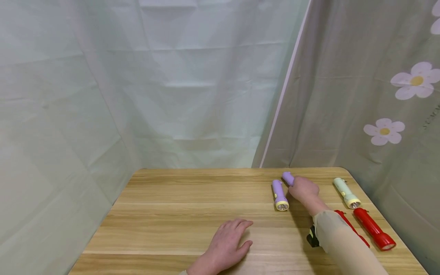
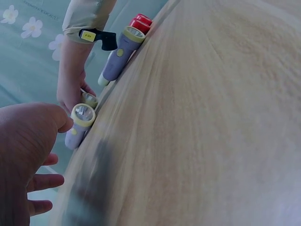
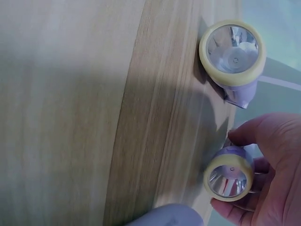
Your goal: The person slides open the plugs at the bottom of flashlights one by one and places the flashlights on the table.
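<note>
My right hand [image 1: 304,189] grips a purple flashlight [image 1: 288,178] near the far edge of the table. In the right wrist view, the thumb and fingers curl round this flashlight [image 3: 229,181], just behind its cream-rimmed head. A second purple flashlight [image 1: 280,195] lies to the left of that hand, lens toward me. Low over the near middle of the table, my left hand [image 1: 225,244] has its fingers loosely extended and holds nothing. Another purple flashlight [image 2: 120,54] appears in the left wrist view; the right arm seems to hide it in the head view.
A pale green flashlight [image 1: 346,194] lies at the right side of the table [image 1: 165,214]. Nearer me are two red flashlights, one [image 1: 374,229] in full view and the other [image 1: 361,238] partly behind the right sleeve. Curtains [image 1: 206,95] hang beyond the table.
</note>
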`<action>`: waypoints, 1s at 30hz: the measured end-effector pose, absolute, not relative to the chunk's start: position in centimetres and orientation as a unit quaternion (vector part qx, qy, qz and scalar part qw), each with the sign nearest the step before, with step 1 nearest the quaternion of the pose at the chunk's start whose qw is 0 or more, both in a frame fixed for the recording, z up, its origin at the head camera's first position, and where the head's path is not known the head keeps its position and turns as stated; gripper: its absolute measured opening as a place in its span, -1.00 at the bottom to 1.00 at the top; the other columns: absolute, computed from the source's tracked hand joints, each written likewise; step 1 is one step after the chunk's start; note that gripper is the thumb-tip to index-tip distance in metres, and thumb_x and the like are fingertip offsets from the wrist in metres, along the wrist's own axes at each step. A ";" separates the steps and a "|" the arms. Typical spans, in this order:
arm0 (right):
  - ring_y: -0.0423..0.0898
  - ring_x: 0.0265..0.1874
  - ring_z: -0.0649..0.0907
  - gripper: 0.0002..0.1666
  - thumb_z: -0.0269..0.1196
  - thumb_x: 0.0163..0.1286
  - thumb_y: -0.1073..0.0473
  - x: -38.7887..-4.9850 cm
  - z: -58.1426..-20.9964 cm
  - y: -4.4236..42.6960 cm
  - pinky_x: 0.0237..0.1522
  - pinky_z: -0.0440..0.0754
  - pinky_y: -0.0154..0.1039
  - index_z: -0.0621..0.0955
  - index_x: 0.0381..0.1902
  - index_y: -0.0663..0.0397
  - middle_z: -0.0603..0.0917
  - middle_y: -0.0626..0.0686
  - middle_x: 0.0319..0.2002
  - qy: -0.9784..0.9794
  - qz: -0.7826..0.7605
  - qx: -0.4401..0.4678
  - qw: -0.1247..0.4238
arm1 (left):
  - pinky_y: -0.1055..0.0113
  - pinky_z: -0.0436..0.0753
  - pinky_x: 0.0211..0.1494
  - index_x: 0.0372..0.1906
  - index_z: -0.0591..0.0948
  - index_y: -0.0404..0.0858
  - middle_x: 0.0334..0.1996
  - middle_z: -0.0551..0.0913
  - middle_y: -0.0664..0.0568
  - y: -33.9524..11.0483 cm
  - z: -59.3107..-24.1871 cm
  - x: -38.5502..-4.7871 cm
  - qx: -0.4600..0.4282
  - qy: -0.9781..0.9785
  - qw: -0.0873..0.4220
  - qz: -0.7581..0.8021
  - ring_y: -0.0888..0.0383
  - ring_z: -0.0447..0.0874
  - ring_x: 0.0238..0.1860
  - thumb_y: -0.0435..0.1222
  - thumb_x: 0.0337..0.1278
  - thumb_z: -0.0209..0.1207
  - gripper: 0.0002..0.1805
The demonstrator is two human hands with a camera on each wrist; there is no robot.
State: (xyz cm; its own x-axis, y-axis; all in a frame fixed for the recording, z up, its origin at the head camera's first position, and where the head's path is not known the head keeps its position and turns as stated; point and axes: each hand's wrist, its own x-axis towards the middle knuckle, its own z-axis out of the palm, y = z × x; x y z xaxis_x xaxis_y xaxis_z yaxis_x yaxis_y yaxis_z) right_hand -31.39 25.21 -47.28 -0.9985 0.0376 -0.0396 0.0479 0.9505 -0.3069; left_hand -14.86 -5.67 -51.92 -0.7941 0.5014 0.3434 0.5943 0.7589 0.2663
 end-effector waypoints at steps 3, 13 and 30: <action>0.13 -0.38 0.62 -0.67 0.22 0.26 0.14 -31.2 -47.1 25.5 -0.46 0.54 0.05 0.59 -0.13 0.29 0.65 0.21 -0.32 0.986 -0.164 0.016 -0.004 | 0.05 0.52 0.30 0.39 0.47 -0.06 0.23 0.58 0.13 -5.8 -51.8 -14.9 -0.299 -0.925 0.136 -0.190 0.13 0.54 0.25 -0.03 0.32 0.28 -0.42; 0.24 -0.32 0.67 -0.51 0.28 0.36 0.06 -29.9 -45.9 25.6 -0.48 0.56 0.14 0.56 0.10 0.29 0.67 0.28 -0.25 0.979 -0.170 -0.032 -0.112 | 0.00 0.55 0.28 0.44 0.42 -0.03 0.27 0.57 0.09 -6.2 -50.8 -15.4 -0.263 -0.925 0.105 -0.252 0.07 0.55 0.25 -0.04 0.36 0.24 -0.39; 0.16 -0.22 0.70 -0.47 0.41 0.31 0.11 -25.6 -44.7 22.3 -0.25 0.61 0.18 0.60 0.21 0.11 0.74 0.16 -0.09 0.945 -0.205 -0.139 -0.214 | 0.06 0.63 0.15 0.44 0.43 -0.09 0.25 0.59 0.13 -7.3 -47.7 -16.7 -0.222 -0.895 0.132 -0.363 0.15 0.60 0.19 -0.02 0.45 0.18 -0.43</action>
